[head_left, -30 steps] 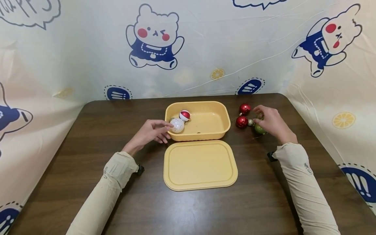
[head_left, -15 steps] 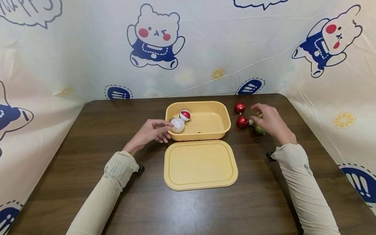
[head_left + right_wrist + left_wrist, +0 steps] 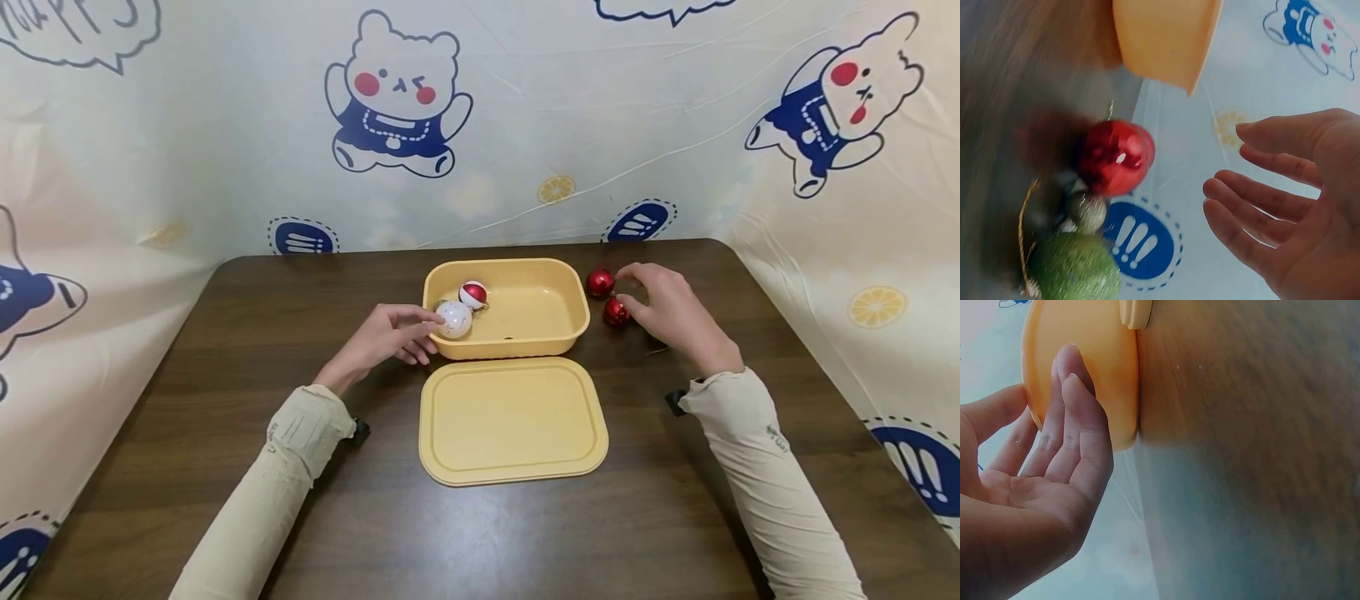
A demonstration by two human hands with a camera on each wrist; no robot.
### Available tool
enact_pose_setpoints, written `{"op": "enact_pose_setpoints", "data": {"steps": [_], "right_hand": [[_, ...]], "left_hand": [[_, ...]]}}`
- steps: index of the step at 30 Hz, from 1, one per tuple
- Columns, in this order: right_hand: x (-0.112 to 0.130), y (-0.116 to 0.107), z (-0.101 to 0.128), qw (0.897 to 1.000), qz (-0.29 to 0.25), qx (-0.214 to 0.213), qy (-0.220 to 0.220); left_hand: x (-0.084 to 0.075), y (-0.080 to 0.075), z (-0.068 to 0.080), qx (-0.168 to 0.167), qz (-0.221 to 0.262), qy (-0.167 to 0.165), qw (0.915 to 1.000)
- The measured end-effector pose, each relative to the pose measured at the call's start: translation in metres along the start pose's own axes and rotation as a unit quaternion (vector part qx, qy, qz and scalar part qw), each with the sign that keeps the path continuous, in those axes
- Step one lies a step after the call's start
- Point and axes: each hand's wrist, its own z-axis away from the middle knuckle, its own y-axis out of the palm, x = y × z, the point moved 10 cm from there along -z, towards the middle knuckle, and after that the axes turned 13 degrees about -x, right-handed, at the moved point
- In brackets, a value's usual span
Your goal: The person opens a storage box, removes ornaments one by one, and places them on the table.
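At the left end of the yellow box (image 3: 525, 344), my left hand (image 3: 386, 333) pinches the rim between thumb and forefinger, its other fingers against the outer wall. Inside lie a white speckled bauble (image 3: 453, 320) and a red-and-white bauble (image 3: 472, 294). My right hand (image 3: 671, 312) hovers beside two red baubles (image 3: 600, 282) to the right of the box. Its fingers are loosely bent and hold nothing in the right wrist view. A green glittery bauble (image 3: 1075, 269) and a small silvery bauble (image 3: 1088, 211) show there; the right hand hides them in the head view.
A flat yellow lid (image 3: 513, 421) lies on the brown table (image 3: 300, 517) in front of the box. A printed cloth (image 3: 525, 108) hangs behind the table and at its sides.
My right hand has moved left, over the green bauble. The farther red bauble has shifted left toward the box. My left hand has stayed at the rim.
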Motion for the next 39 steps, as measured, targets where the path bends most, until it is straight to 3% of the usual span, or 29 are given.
{"op": "enact_pose_setpoints", "data": {"steps": [11, 17, 21, 25, 31, 39], "right_hand": [[0.058, 0.022, -0.005, 0.996, -0.026, 0.005, -0.084], [0.089, 0.044, -0.011, 0.99, -0.029, 0.035, -0.13], [0.098, 0.064, -0.015, 0.989, -0.048, 0.064, -0.125], [0.101, 0.091, -0.014, 0.985, -0.059, 0.124, -0.104], [0.104, 0.127, -0.009, 0.969, -0.054, 0.225, -0.088], [0.121, 0.149, -0.013, 0.948, -0.121, 0.28, -0.085]], "left_hand": [[-0.001, -0.001, 0.001, 0.0, 0.002, 0.004, 1.0], [0.001, -0.002, 0.001, -0.002, 0.005, 0.003, 1.0], [0.0, -0.001, 0.001, 0.002, 0.007, 0.004, 1.0], [-0.001, 0.0, 0.001, 0.004, 0.007, 0.002, 1.0], [-0.002, 0.002, 0.0, 0.005, 0.004, 0.001, 1.0], [0.001, 0.0, -0.001, 0.005, 0.006, 0.0, 1.0]]}}
